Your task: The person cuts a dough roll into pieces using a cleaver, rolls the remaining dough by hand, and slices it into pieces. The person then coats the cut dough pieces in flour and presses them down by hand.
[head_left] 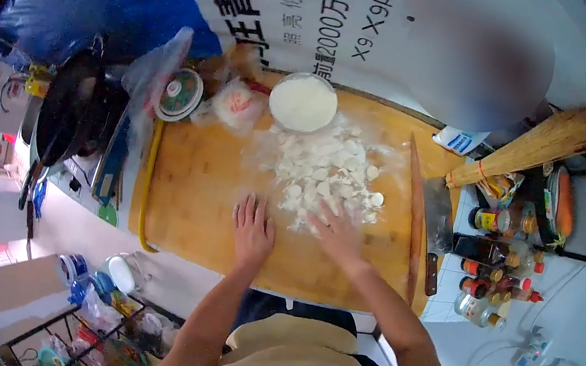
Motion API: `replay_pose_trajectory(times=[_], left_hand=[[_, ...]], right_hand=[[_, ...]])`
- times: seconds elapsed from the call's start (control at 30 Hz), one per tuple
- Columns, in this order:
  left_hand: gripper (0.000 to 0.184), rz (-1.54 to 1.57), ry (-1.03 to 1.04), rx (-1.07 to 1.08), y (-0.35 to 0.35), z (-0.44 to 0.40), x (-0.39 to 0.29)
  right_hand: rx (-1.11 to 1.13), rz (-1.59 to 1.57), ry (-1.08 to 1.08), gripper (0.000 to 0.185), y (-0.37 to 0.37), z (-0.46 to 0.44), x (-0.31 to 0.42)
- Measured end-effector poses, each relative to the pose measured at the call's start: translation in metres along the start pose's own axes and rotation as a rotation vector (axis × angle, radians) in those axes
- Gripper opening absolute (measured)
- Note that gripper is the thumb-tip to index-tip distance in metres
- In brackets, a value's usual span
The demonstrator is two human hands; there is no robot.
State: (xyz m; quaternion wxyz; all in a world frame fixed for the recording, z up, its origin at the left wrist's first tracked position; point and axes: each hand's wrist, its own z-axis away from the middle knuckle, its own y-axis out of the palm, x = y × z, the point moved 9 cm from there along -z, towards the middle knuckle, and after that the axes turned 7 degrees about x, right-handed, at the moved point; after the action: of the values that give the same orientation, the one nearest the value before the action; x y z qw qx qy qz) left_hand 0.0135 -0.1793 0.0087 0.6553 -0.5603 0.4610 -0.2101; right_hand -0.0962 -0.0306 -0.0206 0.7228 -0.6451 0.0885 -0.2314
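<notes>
Floured white dough pieces [325, 165] lie spread over the wooden board [196, 177], right of its middle. My right hand [336, 235] touches the near edge of the pieces, fingers apart and slightly blurred. To the left of them my left hand [253, 231] rests on the board with its fingers stretched out, holding nothing. Behind the dough stands a bowl of white flour [303, 103]. A long rolling pin [414, 215] lies along the right side of the board, with a cleaver [438, 218] beside it.
Seasoning bottles [489, 249] and a straw broom [530, 149] are at the right. A lidded tin [180, 95] and a plastic bag [238, 106] stand at the board's back left. A dark wok [72, 103] is further left.
</notes>
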Motion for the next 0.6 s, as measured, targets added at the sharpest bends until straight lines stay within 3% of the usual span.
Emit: replay_pose_trajectory(times=[0.07, 0.13, 0.27, 0.33, 0.47, 0.53, 0.57, 0.6], left_hand=[[0.043, 0.002, 0.004, 0.020, 0.002, 0.000, 0.000], [0.043, 0.003, -0.001, 0.056, 0.005, 0.002, 0.000], [0.043, -0.041, -0.021, 0.053, 0.001, 0.001, -0.002], [0.043, -0.042, -0.012, 0.052, 0.001, -0.002, -0.004], [0.044, -0.041, -0.017, 0.043, 0.002, 0.000, -0.003], [0.044, -0.032, -0.034, 0.050, 0.004, 0.000, -0.002], [0.044, -0.040, -0.039, 0.061, 0.004, 0.001, -0.002], [0.044, -0.049, -0.045, 0.073, 0.003, 0.003, -0.003]], right_hand=[[0.026, 0.016, -0.002, 0.070, -0.002, 0.005, -0.017], [0.008, 0.020, 0.235, 0.064, -0.039, -0.002, -0.052], [-0.011, -0.172, 0.244, 0.062, -0.042, -0.039, -0.037], [-0.185, -0.221, 0.051, 0.075, -0.034, -0.036, -0.006], [-0.188, 0.020, -0.068, 0.074, -0.033, -0.004, 0.004], [-0.005, -0.112, 0.182, 0.069, -0.046, 0.005, -0.035], [-0.001, -0.115, 0.182, 0.069, -0.041, 0.000, -0.048], [-0.143, -0.205, 0.270, 0.067, -0.042, -0.007, -0.074]])
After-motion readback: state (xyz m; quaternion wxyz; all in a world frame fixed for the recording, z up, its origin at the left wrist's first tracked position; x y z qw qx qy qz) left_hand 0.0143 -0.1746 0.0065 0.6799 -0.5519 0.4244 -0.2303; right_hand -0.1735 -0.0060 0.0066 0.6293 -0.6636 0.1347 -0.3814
